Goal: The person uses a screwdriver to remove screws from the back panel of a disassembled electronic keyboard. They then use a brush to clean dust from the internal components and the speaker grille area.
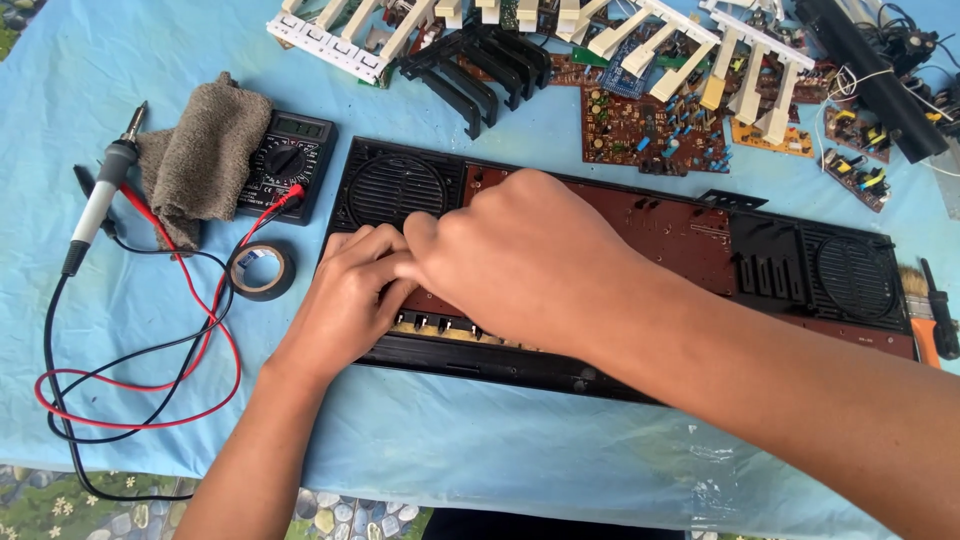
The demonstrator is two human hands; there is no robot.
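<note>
Both forearms are showing bare from the bottom edge of the view up to the wrists, with no sleeve reaching into sight. The left hand (345,295) and the right hand (520,260) are wearing no gloves, rings, watch or bands on the parts showing.

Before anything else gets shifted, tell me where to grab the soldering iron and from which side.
Take the soldering iron by its grey handle, mid-length, coming from its open left side. It lies tilted with the metal tip pointing up and away, so keep fingers below that end. The brown cloth crowds its right side, and its black cord trails toward the table's near edge.
</note>
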